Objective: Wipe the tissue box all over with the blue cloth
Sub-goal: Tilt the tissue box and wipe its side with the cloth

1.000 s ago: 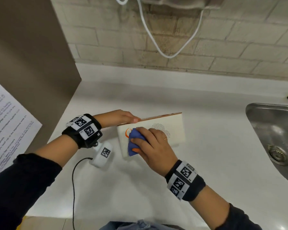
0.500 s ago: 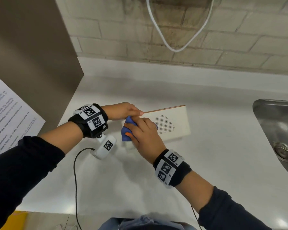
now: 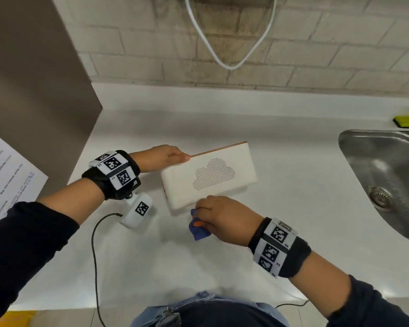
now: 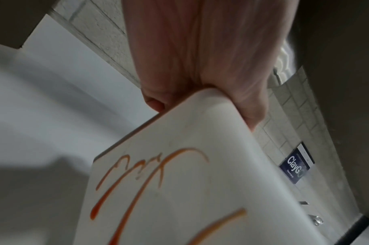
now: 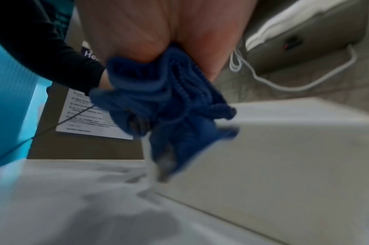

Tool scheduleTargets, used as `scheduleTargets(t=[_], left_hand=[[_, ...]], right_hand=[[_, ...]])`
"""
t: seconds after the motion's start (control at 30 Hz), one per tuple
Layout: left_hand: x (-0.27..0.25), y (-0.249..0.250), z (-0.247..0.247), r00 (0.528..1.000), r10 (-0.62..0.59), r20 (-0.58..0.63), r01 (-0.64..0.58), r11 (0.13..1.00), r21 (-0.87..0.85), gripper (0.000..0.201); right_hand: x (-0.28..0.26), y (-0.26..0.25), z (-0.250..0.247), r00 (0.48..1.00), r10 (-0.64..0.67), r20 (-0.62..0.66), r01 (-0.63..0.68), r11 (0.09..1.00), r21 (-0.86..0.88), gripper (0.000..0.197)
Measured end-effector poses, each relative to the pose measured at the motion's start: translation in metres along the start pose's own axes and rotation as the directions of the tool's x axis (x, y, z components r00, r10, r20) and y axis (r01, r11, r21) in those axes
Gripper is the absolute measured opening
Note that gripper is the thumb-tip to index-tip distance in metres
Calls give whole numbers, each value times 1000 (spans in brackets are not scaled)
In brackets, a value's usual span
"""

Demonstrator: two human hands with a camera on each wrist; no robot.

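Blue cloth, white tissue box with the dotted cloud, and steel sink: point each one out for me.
Blue cloth point(image 3: 198, 232): head view, on the bunched fold below the right hand.
White tissue box with the dotted cloud point(image 3: 213, 177): head view, on its cloud pattern.
Steel sink point(image 3: 373, 161): head view, on the basin's wall.

White countertop point(image 3: 222, 256) runs to upstand below pale brick wall point(image 3: 340, 55). White cable point(image 3: 224, 60) hangs in loop down wall. Steel sink point(image 3: 354, 147) set in counter at right, drain strainer point(image 3: 379, 197) in basin. Yellow-green sponge point(image 3: 407, 121) behind sink. Brown panel point(image 3: 33, 90) at left, printed sheet point(image 3: 7, 171) stuck on it. Dark sign point(image 4: 295, 163) on wall tiles, lettering only partly readable.
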State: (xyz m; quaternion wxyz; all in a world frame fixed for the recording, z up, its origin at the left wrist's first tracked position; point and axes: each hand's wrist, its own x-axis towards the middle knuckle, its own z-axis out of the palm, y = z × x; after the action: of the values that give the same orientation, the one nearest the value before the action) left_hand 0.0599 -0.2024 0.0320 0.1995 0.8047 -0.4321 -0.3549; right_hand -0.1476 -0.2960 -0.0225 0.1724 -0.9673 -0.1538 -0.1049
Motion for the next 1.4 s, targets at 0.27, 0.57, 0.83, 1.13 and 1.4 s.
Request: scheduleTargets(t=[0.27,0.57,0.83,1.13,1.4], left_hand=[[-7,-5,5,1000,-8,20,11,988,-154,19],[-9,5,9,1000,-27,8,28,982,-189,21],[-18,12,28,989,65,-130,-67,998,-13,31],[-14,1,32,984,102,-147,-100,995,25,30],[-21,10,30,985,132,-107,-127,991,49,35]], right_hand=[[-38,39,-53,486,686,-541,-401,725,559,32],[-1,76,-34,576,688,-441,-536,725,433,31],[-15,68,-22,589,686,-427,-609,724,324,26],[-58,33,-2,729,626,-277,-533,773,345,33],[-75,20,-42,631,750,-201,-574,625,528,32]])
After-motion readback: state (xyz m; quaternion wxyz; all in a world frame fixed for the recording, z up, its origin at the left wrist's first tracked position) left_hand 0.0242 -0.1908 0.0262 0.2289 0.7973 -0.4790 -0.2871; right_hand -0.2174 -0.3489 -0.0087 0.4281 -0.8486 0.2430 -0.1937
